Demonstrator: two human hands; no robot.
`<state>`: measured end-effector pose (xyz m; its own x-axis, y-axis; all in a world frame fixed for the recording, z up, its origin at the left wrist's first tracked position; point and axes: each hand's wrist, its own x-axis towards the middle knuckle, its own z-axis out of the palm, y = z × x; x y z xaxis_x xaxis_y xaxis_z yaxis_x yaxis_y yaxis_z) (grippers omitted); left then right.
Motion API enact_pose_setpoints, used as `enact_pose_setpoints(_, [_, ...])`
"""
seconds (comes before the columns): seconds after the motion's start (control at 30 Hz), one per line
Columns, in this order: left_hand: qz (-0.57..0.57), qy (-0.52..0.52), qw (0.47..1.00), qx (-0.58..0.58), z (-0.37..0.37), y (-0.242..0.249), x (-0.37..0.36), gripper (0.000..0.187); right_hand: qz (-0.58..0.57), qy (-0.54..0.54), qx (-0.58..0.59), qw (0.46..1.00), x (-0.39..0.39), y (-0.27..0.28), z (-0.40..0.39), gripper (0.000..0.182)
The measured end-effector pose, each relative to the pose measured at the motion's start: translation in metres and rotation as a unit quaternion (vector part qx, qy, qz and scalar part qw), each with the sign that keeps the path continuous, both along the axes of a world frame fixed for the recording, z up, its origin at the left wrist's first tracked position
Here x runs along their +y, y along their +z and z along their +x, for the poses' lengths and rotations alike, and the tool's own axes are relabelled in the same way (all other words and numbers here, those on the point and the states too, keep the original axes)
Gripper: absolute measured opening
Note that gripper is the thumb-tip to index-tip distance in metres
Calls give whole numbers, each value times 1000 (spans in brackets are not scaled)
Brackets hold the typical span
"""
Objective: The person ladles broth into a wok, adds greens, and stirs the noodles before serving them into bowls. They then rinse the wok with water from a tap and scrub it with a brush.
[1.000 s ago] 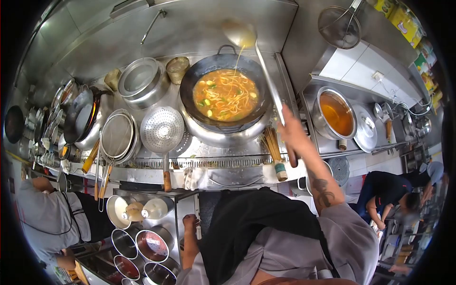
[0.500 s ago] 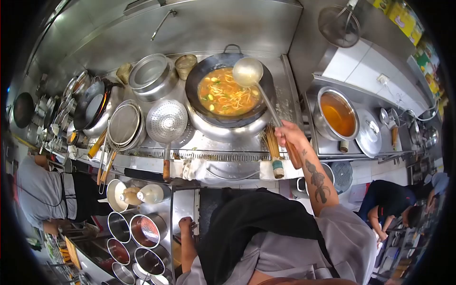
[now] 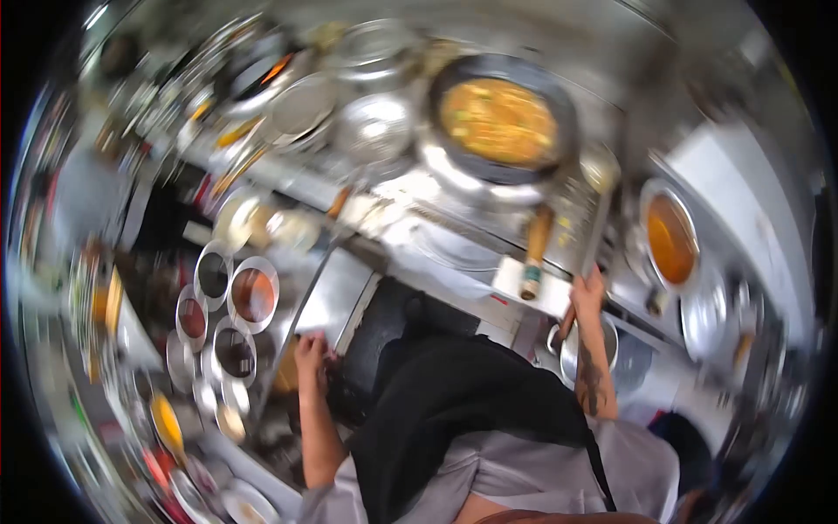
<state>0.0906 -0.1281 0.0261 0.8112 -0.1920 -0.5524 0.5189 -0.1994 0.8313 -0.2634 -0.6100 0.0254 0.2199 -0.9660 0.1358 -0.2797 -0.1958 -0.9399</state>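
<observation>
My right hand is closed round the handle of a long ladle, whose bowl hangs over the stove's right side, apart from the wok. In the black wok is an orange-red soup with noodles and pale pieces. A bamboo wok brush lies just left of the ladle. My left hand is low on the left, fingers curled, beside a steel counter edge; what it grips, if anything, is hidden. Motion blurs the view.
Left of the wok are a perforated strainer and a round sieve. Several sauce pots stand at lower left. A pot of amber liquid and a lid sit to the right. Another person is at far left.
My right hand has drawn the ladle from over the wok to its right side, nearer my body. My head has turned, so the scene is tilted and smeared.
</observation>
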Motion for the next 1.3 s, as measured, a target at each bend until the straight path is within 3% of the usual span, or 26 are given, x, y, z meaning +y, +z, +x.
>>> enact_pose_setpoints(0.03, [-54,25,998,-36,-8,12,7,14,89,-28,125,988,11,7,1,48])
enact_pose_setpoints(0.07, [-44,47,998,-24,-8,18,19,14,-193,-47,219,955,-17,-87,-26,54])
enact_pose_setpoints(0.1, [-50,46,996,-55,-8,16,33,14,-19,-53,254,965,-7,-78,-23,53])
enact_pose_setpoints(0.13, [-79,71,992,-71,-14,39,36,13,-178,-62,326,926,-2,-92,-22,52])
enact_pose_setpoints(0.17, [-79,108,988,-76,-18,51,43,13,-143,-45,391,908,2,-82,-21,50])
enact_pose_setpoints(0.2, [-65,104,987,-106,-20,59,57,13,-70,-20,348,935,18,-62,-10,47])
enact_pose_setpoints(0.23, [-50,108,981,-151,-22,55,76,14,-158,-23,363,918,11,-79,-13,48])
enact_pose_setpoints(0.27, [-38,144,973,-174,-28,77,88,13,-311,31,414,855,-37,-138,-42,49])
enact_pose_setpoints(0.3, [-50,204,961,-178,-32,92,104,11,-377,19,447,811,-60,-166,-48,49])
enact_pose_setpoints(0.33, [-59,223,958,-168,-38,110,128,9,-356,7,409,840,-123,-244,-84,44])
enact_pose_setpoints(0.37, [-51,248,948,-194,-40,108,157,8,-370,29,396,840,-83,-178,-28,44])
enact_pose_setpoints(0.4, [-42,269,937,-219,-44,107,188,8,-368,57,374,849,-75,-163,2,43])
enact_pose_setpoints(0.53, [61,393,892,-214,-75,127,301,9,-342,155,299,877,-64,-119,87,41])
enact_pose_setpoints(0.6, [123,409,864,-266,-95,134,363,11,-320,194,266,888,-54,-98,118,40])
enact_pose_setpoints(0.8, [243,441,823,-264,-95,154,553,8,-235,249,193,920,-9,-36,153,37])
enact_pose_setpoints(0.83, [274,415,819,-286,-83,146,595,8,-256,354,175,883,18,-37,179,30])
enact_pose_setpoints(0.87, [257,432,825,-260,-68,155,616,10,-290,414,175,845,132,17,212,27])
enact_pose_setpoints(0.9, [314,410,807,-287,-46,146,651,11,-326,464,135,813,167,-7,246,22])
enact_pose_setpoints(0.93, [368,389,786,-310,-26,134,684,13,-107,493,235,831,271,49,264,16])
enact_pose_setpoints(0.97, [363,385,791,-309,-8,138,698,14,-138,548,223,794,314,48,280,12])
enact_pose_setpoints(1.07, [336,395,805,-288,54,130,740,15,-171,651,214,708,414,54,301,11])
enact_pose_setpoints(1.17, [370,344,796,-332,122,85,782,17,-111,661,279,688,496,97,289,12])
enact_pose_setpoints(1.23, [493,252,766,-327,161,62,792,19,-99,649,295,695,503,92,280,11])
enact_pose_setpoints(1.3, [508,197,786,-293,187,44,802,20,-86,639,310,699,510,97,273,10])
